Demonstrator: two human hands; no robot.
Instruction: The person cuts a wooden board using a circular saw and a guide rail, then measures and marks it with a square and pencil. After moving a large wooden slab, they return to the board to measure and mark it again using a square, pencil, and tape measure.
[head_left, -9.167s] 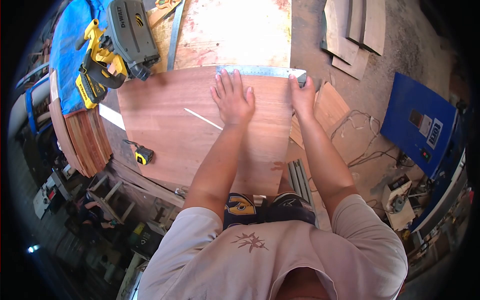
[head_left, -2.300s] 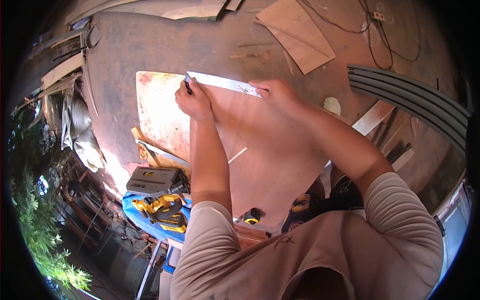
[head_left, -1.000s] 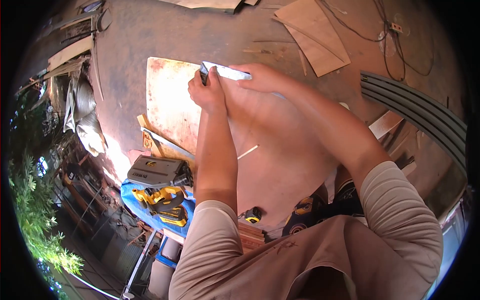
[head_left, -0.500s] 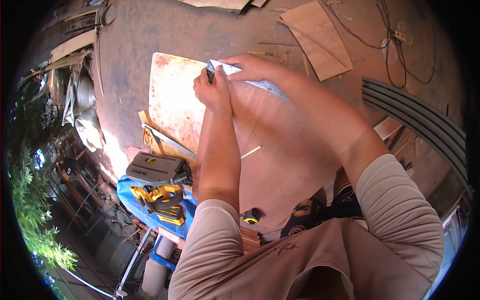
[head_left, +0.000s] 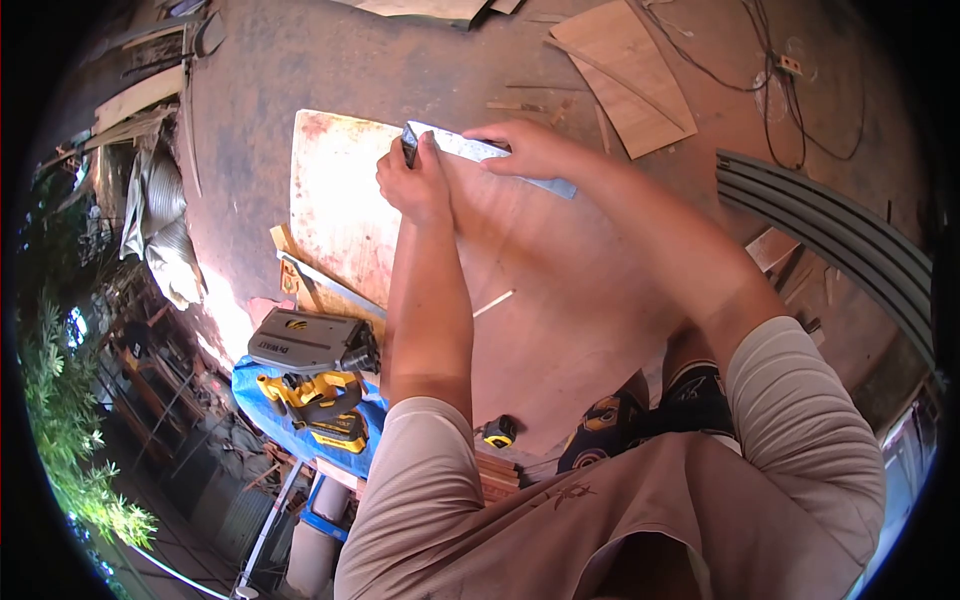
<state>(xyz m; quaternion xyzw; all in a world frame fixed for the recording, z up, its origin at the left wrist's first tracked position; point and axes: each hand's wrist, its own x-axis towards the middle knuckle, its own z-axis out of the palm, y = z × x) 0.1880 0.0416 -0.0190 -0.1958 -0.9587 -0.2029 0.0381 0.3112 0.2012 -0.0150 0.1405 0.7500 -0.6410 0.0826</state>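
A flat silvery metal straightedge [head_left: 445,142] with a dark end piece [head_left: 409,145] lies across the far edge of a wooden sheet [head_left: 560,270]. My left hand [head_left: 412,185] is closed around the dark end, thumb pointing away from me. Farther right, my right hand [head_left: 530,152] straddles the strip, fingers on its far side and thumb on the near side, with a gap between them. On the sheet near my left forearm lies a thin pale stick [head_left: 494,302], perhaps a pencil. A yellow and black tape measure [head_left: 499,432] sits close to my body.
On my left, a yellow and grey power saw [head_left: 310,345] rests on a blue cover [head_left: 258,395], beside a metal bar [head_left: 335,285] and wood pieces. Cut panels [head_left: 630,75] and cables [head_left: 790,110] lie on the floor beyond. Grey ribbed lengths [head_left: 820,205] lie at right.
My right hand has slid a little to the right along the straightedge, uncovering more of it. My left hand keeps its hold on the dark end. The view has shifted slightly.
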